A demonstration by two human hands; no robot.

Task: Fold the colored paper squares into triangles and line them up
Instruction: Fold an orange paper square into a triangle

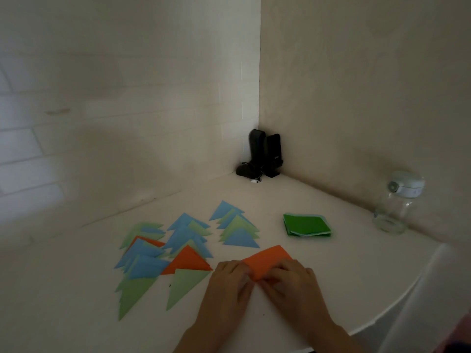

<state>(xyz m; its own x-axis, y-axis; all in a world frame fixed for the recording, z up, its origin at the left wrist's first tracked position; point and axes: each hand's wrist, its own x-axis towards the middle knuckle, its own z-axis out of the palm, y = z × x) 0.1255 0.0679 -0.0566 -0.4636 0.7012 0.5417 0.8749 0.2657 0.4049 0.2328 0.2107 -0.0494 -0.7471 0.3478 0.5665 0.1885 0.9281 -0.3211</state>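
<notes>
No legible txt. Faint mark on black speaker [274, 154], small logo on jar lid [407, 186], both unreadable.

Home corner, dim and plain. White counter [331, 250] set against a painted brick wall [76, 123] and a bare plastered wall [356, 85]. Black speakers [266, 154] tucked into the corner, cable trailing. Empty glass jar [393, 207] with clip lid beside the wall. Craft paper triangles [178, 240] spread about.

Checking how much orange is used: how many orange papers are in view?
3: one orange sheet under both hands, one orange triangle left of it, one orange piece mostly buried farther left. More may be hidden.
</notes>
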